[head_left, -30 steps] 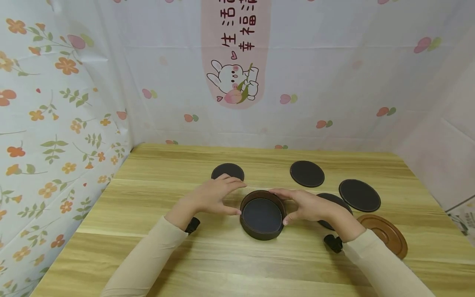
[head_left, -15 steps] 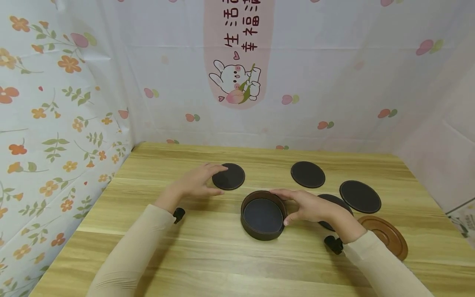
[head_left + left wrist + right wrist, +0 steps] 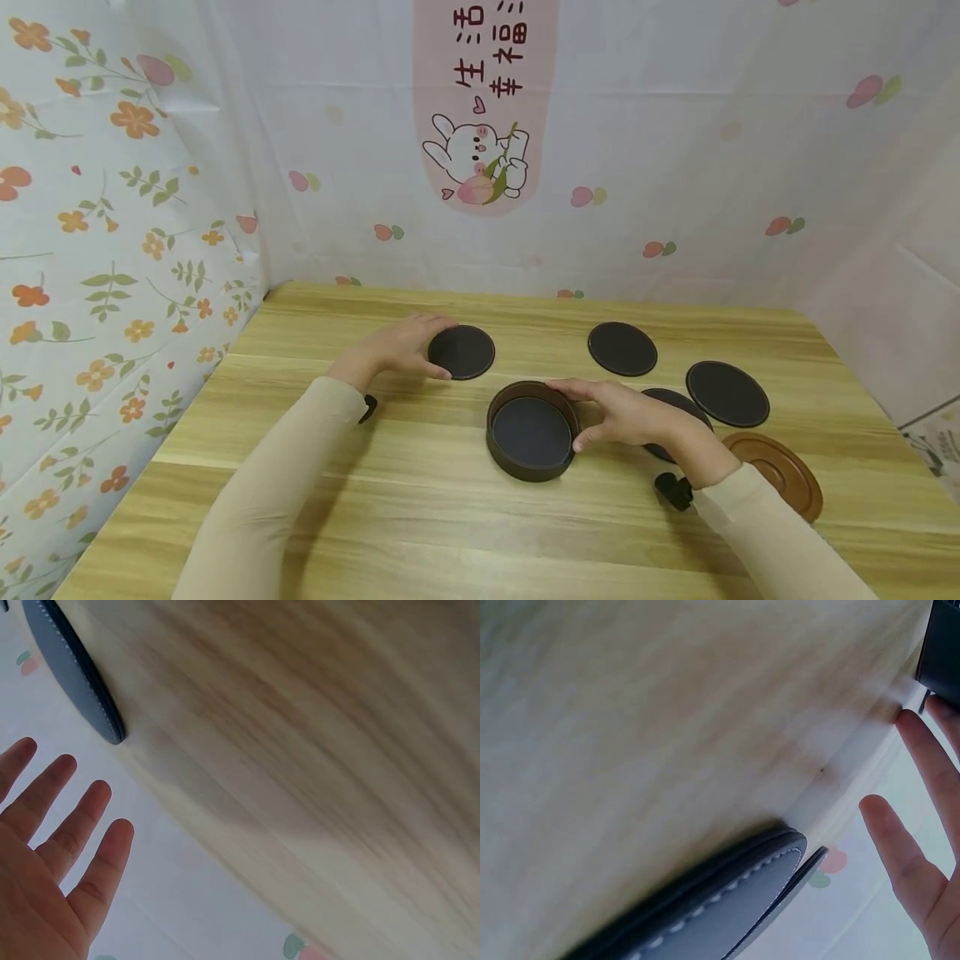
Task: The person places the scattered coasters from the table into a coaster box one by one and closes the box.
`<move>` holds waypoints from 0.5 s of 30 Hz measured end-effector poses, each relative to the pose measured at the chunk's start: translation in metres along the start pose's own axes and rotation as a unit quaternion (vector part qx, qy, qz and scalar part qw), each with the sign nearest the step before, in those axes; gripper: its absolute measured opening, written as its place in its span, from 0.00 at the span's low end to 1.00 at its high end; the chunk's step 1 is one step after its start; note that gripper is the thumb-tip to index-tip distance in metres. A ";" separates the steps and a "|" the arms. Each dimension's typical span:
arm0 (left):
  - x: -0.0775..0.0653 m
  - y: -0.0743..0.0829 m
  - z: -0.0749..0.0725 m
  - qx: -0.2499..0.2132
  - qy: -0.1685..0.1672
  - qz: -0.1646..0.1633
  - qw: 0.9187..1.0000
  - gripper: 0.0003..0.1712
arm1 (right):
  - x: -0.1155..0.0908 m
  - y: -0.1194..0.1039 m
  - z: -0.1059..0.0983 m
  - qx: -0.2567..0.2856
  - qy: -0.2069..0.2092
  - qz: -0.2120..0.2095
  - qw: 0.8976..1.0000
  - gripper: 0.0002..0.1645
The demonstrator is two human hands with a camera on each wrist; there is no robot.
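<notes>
A round black coaster lies flat at the back left of the table. My left hand reaches over its left edge, fingertips at the far rim and thumb at the near rim. In the left wrist view the fingers are spread and straight, with the coaster beyond them. A shallow round dark holder with a brown inner wall stands in the middle, a black disc at its bottom. My right hand rests against its right side, thumb and fingertips apart at the rim.
Right of the holder lie several more black coasters, one at the back, one farther right and one partly behind the right hand. A brown round lid lies under the right forearm. Patterned cloth hangs behind the table.
My left hand has left the holder's left side and moved left and back to the black coaster. The right hand has stayed at the holder.
</notes>
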State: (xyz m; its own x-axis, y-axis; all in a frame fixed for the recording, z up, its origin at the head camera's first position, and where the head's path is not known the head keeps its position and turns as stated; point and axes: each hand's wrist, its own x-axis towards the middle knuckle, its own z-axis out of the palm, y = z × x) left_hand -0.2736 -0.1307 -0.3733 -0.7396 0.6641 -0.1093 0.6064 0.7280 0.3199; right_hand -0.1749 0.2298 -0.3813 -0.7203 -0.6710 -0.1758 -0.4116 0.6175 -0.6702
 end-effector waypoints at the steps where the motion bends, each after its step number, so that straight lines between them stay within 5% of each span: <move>1: 0.002 0.000 0.000 0.003 -0.003 0.001 1.000 0.53 | 0.000 0.000 0.000 0.001 0.000 0.000 1.000 0.56; 15: 0.029 0.001 0.012 0.007 -0.037 -0.027 0.999 0.59 | -0.002 0.002 0.000 -0.002 0.001 -0.007 1.000 0.54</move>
State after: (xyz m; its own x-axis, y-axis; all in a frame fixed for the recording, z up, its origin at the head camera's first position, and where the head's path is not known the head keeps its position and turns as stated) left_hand -0.2910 -0.1086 -0.3877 -0.7473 0.6350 -0.1958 0.5716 0.7645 0.2980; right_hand -0.1744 0.2323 -0.3825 -0.7151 -0.6792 -0.1653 -0.4240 0.6095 -0.6699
